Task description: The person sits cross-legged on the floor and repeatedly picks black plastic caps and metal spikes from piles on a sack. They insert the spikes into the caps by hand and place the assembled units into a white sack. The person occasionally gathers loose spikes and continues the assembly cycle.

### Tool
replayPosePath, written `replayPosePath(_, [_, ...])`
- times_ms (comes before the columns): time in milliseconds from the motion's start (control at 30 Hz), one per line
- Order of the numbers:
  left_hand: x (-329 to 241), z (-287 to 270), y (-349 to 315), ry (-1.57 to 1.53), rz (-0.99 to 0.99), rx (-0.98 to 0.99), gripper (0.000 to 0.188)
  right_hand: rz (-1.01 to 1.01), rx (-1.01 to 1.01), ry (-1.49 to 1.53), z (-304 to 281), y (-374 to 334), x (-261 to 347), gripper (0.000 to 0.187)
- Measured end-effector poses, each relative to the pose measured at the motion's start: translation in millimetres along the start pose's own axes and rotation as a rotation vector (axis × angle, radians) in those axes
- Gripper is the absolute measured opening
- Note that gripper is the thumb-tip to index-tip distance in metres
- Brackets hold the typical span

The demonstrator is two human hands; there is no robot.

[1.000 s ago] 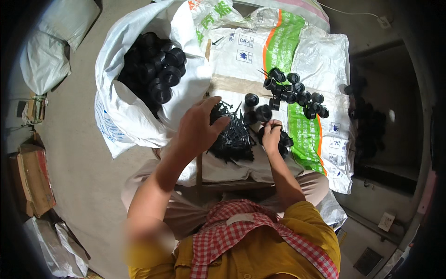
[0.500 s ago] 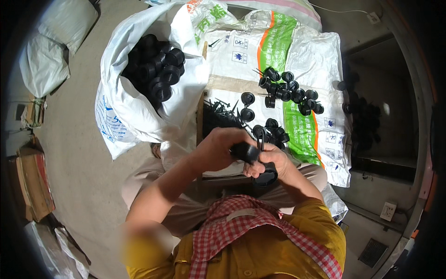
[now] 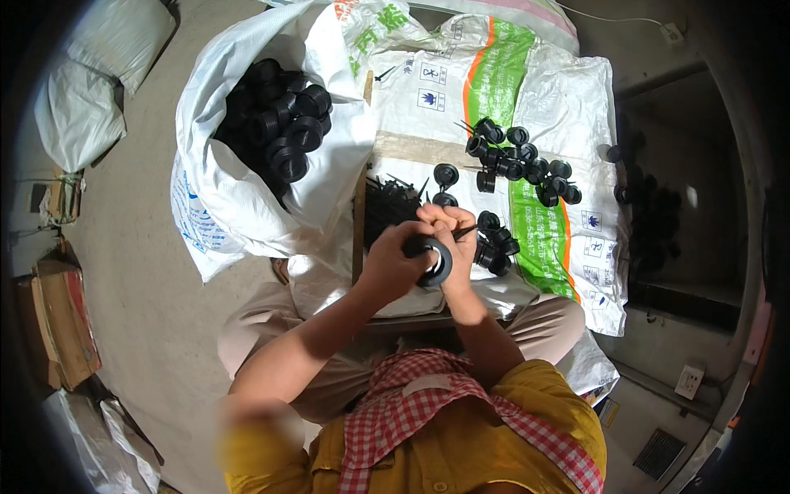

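My left hand (image 3: pixel 388 265) is closed round a black plastic ring (image 3: pixel 444 272), its round opening turned up toward me. Against it, my right hand (image 3: pixel 457 257) has its fingers bent and pressed together, and a thin black strip (image 3: pixel 467 231) sticks out beside them. What lies between the two hands is partly hidden. Just beyond them is a pile of thin black plastic strips (image 3: pixel 387 206). A black cap with a strip (image 3: pixel 445 174) lies beside that pile. Several black caps (image 3: pixel 497 247) sit to the right of my hands, and a larger group of caps (image 3: pixel 527 165) lies farther off.
An open white woven sack (image 3: pixel 206 148) full of black rings (image 3: pixel 288 132) stands at the left. Flattened white and green sacks (image 3: pixel 568 107) cover the work surface. Cardboard (image 3: pixel 70 329) and filled white bags (image 3: pixel 78 115) line the far left. A wall socket (image 3: pixel 690 381) is at right.
Both hands have moved slightly away from my body and closer together. The black ring has turned so that its opening faces up. The cap seen below my right hand no longer shows there.
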State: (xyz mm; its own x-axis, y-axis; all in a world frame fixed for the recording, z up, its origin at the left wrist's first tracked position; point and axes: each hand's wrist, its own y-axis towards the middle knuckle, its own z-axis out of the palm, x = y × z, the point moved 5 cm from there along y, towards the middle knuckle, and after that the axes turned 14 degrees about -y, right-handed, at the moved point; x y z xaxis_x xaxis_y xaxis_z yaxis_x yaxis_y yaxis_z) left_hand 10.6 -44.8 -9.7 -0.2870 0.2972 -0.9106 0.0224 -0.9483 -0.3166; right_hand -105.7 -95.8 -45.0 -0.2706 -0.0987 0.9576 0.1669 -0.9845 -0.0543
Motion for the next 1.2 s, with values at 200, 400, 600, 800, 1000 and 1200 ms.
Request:
replayPosePath(200, [-103, -42, 5, 1.301, 0.775, -0.425, 0.037, -0.288, -0.233, -1.091, -91, 41, -76, 0.015])
replayPosePath(400, [-122, -62, 11, 1.1, 0.687, -0.503, 0.091, 0.067, -0.407, -1.406, -139, 116, -137, 0.057])
replayPosePath(600, [-84, -34, 19, 1.139, 0.349, -0.124, 0.071, 0.449, -0.113, -1.639, -141, 135, -162, 0.043])
replayPosePath(800, [-64, -35, 25, 0.849, 0.269, -0.117, 0.065, 0.13, 0.054, -1.42, -113, 123, -96, 0.021])
replayPosePath(1000, [-45, -25, 26, 0.384, -0.096, -0.07, 0.054, -0.798, 0.507, -1.094, -2, 19, 52, 0.015])
replayPosePath(1200, [-48, 5, 4, 0.978, 0.567, 0.351, 0.018, -0.086, 0.687, -1.059, -14, -14, 50, 0.017])
